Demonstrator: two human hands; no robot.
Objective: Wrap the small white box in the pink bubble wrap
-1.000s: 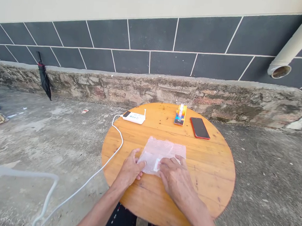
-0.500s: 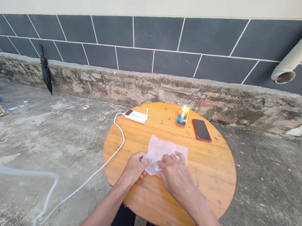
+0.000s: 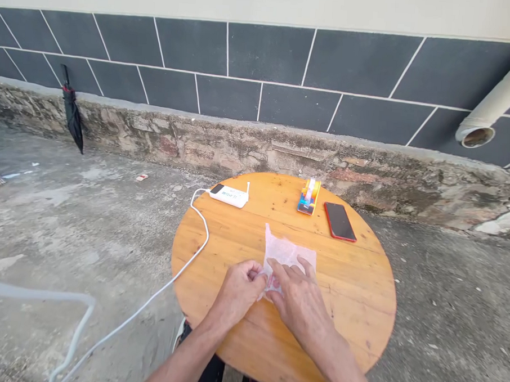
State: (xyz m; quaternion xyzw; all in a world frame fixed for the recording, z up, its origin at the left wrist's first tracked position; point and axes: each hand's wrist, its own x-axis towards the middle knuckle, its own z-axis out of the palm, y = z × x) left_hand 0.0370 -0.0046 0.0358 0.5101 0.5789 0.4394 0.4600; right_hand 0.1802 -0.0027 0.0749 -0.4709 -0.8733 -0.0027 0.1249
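PLACE: outdoor yard beside a building (image 3: pixel 263 4) | rough concrete ground (image 3: pixel 101 218) is surrounding a round wooden table (image 3: pixel 356 297) | dark tiles (image 3: pixel 265 50) are facing the building above a weathered stone base (image 3: pixel 223 145) | a pale drainpipe (image 3: pixel 493 108) is slanting down

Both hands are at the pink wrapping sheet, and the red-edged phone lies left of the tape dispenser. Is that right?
Not quite: the red-edged phone lies right of the tape dispenser, as the head view shows. The left hand and right hand are indeed at the pink wrapping sheet.
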